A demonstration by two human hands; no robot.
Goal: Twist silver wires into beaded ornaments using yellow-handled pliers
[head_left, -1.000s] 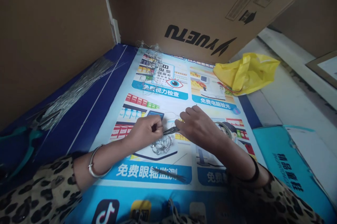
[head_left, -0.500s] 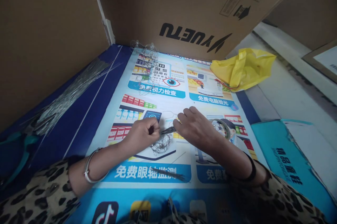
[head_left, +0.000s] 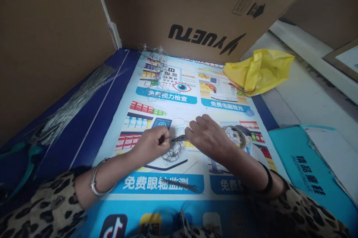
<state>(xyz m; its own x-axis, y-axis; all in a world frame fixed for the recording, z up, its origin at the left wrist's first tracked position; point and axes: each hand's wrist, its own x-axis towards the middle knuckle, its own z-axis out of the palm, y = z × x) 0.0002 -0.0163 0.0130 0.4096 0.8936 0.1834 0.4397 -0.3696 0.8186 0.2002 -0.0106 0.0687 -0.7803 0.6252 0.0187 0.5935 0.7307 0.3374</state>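
My left hand (head_left: pixel 152 142) is closed in a pinch on a small tangled wire mesh piece (head_left: pixel 172 153) that rests on the printed poster (head_left: pixel 179 104). My right hand (head_left: pixel 208 135) is closed around small dark pliers (head_left: pixel 180 138), whose tip points left and meets the wire just beside my left fingers. A roll of clear tape (head_left: pixel 237 132) lies right behind my right hand.
A bundle of thin silver wires (head_left: pixel 69 104) lies at the left, green-handled cutters (head_left: pixel 19 163) near it. Finished wire pieces (head_left: pixel 155 59) sit by the cardboard box (head_left: pixel 201 14) at the back. A yellow plastic bag (head_left: pixel 258 72) lies back right. Short dark wires (head_left: pixel 179 184) lie near me.
Both hands stay together at the same spot on the poster; only small shifts of fingers and pliers show, and the view has tilted slightly.
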